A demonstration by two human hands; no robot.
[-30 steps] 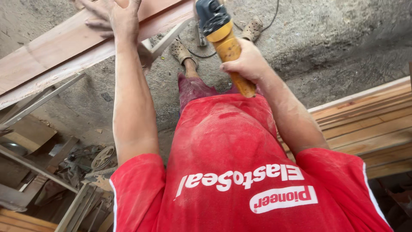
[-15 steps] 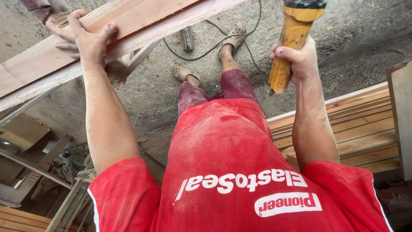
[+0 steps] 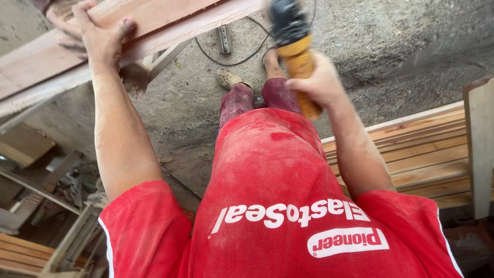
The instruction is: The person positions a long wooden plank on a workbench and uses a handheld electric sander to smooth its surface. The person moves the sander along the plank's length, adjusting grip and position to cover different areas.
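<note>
Plank, long and reddish, lies slantwise across the top of the view on a rough wooden support, its pale edge facing the person. The left hand presses flat on the plank's face, fingers spread apart and thumb hooked toward the near edge. The right hand is clamped around the yellow body of a power tool, whose dark head points at the plank's edge; it looks like a grinder or sander, though blur hides the working end. Its black cord loops over the concrete floor beyond the feet.

To do this well, I judge that the holding hand should stay well clear of the tool's head while bearing down hard enough to stop the plank from shifting. The tool should meet the edge at a shallow, steady angle, and the cord should stay behind the tool's path.

A stack of lighter boards lies at the right. As for labels, the red shirt carries white lettering across the chest and a white oval badge below it. No packages or signs show.
</note>
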